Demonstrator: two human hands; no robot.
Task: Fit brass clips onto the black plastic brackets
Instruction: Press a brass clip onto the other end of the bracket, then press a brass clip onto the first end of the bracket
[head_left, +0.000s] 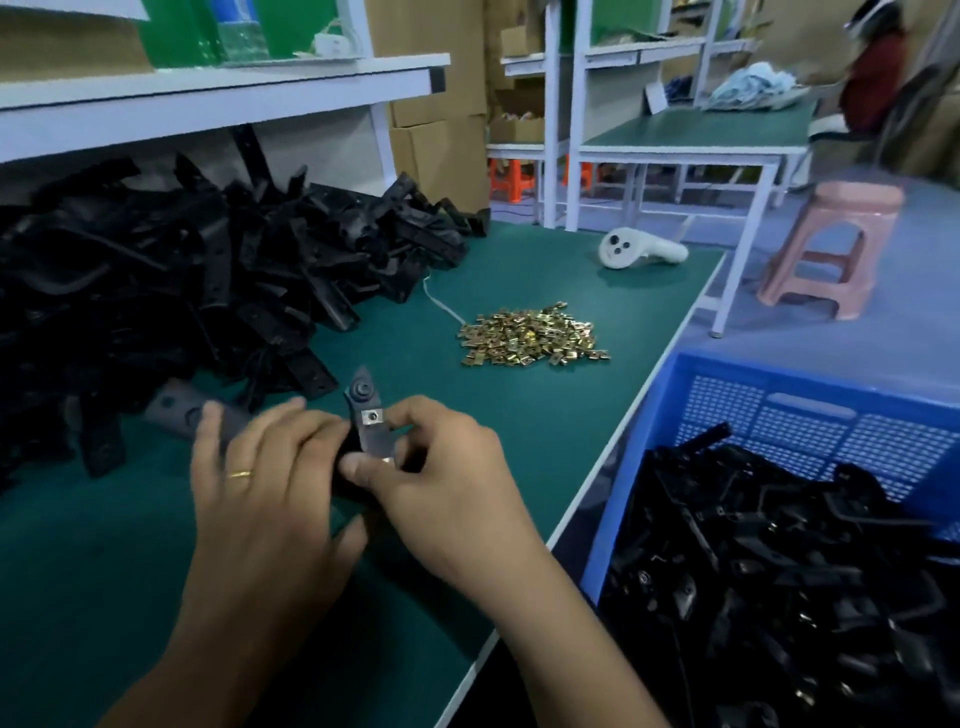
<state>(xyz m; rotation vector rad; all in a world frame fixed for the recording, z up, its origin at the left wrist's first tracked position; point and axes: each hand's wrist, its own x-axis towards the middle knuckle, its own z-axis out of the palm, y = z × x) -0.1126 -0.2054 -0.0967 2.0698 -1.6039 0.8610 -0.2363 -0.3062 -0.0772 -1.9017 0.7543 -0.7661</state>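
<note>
**Two hands fitting a clip to a black bracket over a green desk**

Near the middle of the green desk (519, 467), a person held one black plastic bracket (363, 410) between both hands, just above the surface. The left hand (265, 493) gripped its lower body, fingers (291, 415) curled round it. The right hand (441, 478) pinched the bracket's near end, thumb pressed against a small metal clip (372, 415) with a square hole, already seated on the bracket's face. The bracket stood roughly upright, its long axis running from the hands up and away, with the pointed tip toward the far side.

The bracket looked stiff and light, best held by its broad body. The clip seemed thin and springy, with edges that could slip under a thumb.

A loose heap of brass clips (532, 338) lay farther off to the right. A large pile of black brackets (208, 270) filled the far left. A blue crate (727, 395) at the near right held more black parts.
</note>
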